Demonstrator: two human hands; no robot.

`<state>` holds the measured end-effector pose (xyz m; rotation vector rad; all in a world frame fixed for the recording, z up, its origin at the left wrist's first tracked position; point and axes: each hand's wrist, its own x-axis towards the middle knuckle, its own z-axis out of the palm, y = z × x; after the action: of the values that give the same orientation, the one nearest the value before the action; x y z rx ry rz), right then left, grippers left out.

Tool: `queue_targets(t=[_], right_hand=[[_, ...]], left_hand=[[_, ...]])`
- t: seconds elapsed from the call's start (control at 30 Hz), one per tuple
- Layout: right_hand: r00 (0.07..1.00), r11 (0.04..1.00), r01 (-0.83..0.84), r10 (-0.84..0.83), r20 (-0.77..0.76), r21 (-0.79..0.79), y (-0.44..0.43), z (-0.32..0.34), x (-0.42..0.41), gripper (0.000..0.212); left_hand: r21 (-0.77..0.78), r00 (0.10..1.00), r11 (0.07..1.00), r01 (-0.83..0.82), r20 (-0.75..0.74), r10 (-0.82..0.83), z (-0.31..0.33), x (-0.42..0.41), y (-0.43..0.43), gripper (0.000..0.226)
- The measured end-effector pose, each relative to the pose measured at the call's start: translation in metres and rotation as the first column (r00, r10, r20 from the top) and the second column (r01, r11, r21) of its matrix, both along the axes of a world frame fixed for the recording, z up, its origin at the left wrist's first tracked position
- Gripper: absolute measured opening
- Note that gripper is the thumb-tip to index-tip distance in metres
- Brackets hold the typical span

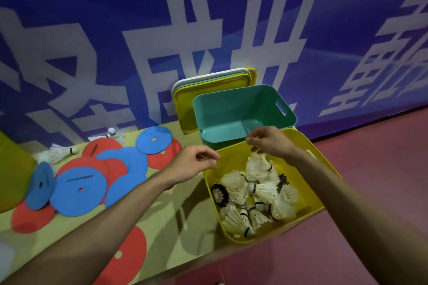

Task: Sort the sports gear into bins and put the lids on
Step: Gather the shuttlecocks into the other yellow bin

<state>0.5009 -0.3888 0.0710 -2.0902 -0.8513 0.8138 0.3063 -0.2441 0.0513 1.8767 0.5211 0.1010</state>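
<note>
A yellow bin (234, 159) at the table's right end holds a pile of white shuttlecocks (261, 190) and a couple of dark ones. Behind it stands an empty teal bin (231, 111). My right hand (268, 143) hovers over the yellow bin's far rim with its fingers curled down. A shuttlecock lies right under its fingertips; whether they touch it is unclear. My left hand (194, 162) is at the bin's far left corner, fingers pinched together with nothing visible in them. Loose shuttlecocks (60, 151) lie at the table's back left.
Blue discs (78, 192) and red discs (125, 254) overlap across the left and middle of the table. A stack of lids (208, 88), yellow in front, leans against the blue banner wall behind the teal bin. Another yellow-green object (11, 169) sits at far left. Red floor (382, 169) lies to the right.
</note>
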Motion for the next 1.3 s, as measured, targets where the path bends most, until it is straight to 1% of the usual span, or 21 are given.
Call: queue_targets(t=[0.17, 0.27, 0.4, 0.47, 0.57, 0.67, 0.8, 0.93, 1.03, 1.13, 1.2, 1.3], right_hand=[[1.0, 0.998, -0.029, 0.029, -0.006, 0.052, 0.067, -0.002, -0.044, 0.008], [0.998, 0.997, -0.062, 0.062, -0.013, 0.042, 0.113, -0.003, -0.077, 0.01], [0.987, 0.987, -0.161, 0.161, 0.007, 0.004, 0.174, -0.003, -0.126, 0.005], [0.982, 0.982, -0.19, 0.19, 0.014, -0.001, 0.201, -0.004, -0.149, 0.008], [0.983, 0.983, -0.184, 0.184, 0.012, -0.016, 0.234, -0.01, -0.181, 0.009], [0.977, 0.977, -0.205, 0.208, 0.045, -0.056, 0.261, -0.015, -0.205, 0.017], [0.959, 0.961, -0.244, 0.259, 0.115, -0.13, 0.292, -0.025, -0.222, 0.026], [0.94, 0.942, -0.276, 0.306, 0.151, -0.191, 0.321, -0.038, -0.227, 0.031], [0.905, 0.909, -0.319, 0.376, 0.199, -0.27, 0.345, -0.05, -0.224, 0.034], [0.881, 0.882, -0.349, 0.424, 0.211, -0.315, 0.372, -0.066, -0.215, 0.041], [0.877, 0.874, -0.361, 0.436, 0.201, -0.325, 0.387, -0.075, -0.212, 0.047], [0.864, 0.864, -0.388, 0.462, 0.2, -0.321, 0.42, -0.098, -0.204, 0.056]], left_hand=[[-0.066, 0.989, 0.989, -0.136, 0.046, 0.139, 0.003, -0.048, 0.048, 0.019], [-0.073, 0.97, 0.971, -0.227, 0.067, 0.232, 0.006, -0.086, 0.085, 0.022], [-0.116, 0.924, 0.926, -0.36, 0.09, 0.371, 0.009, -0.142, 0.138, 0.02], [-0.108, 0.906, 0.908, -0.406, 0.087, 0.415, 0.007, -0.17, 0.161, 0.02], [-0.115, 0.87, 0.871, -0.478, 0.073, 0.487, 0.0, -0.205, 0.19, 0.016], [-0.122, 0.828, 0.826, -0.551, 0.045, 0.559, -0.012, -0.23, 0.215, 0.012], [-0.128, 0.802, 0.795, -0.594, -0.019, 0.596, -0.036, -0.254, 0.245, 0.016], [-0.109, 0.753, 0.746, -0.657, -0.082, 0.652, -0.058, -0.266, 0.27, 0.025], [-0.071, 0.748, 0.747, -0.661, -0.133, 0.65, -0.071, -0.268, 0.29, 0.023], [-0.025, 0.738, 0.745, -0.667, -0.16, 0.655, -0.084, -0.261, 0.314, 0.02], [0.005, 0.732, 0.745, -0.667, -0.187, 0.656, -0.092, -0.255, 0.327, 0.016], [0.032, 0.719, 0.742, -0.669, -0.222, 0.658, -0.106, -0.238, 0.349, 0.016]])
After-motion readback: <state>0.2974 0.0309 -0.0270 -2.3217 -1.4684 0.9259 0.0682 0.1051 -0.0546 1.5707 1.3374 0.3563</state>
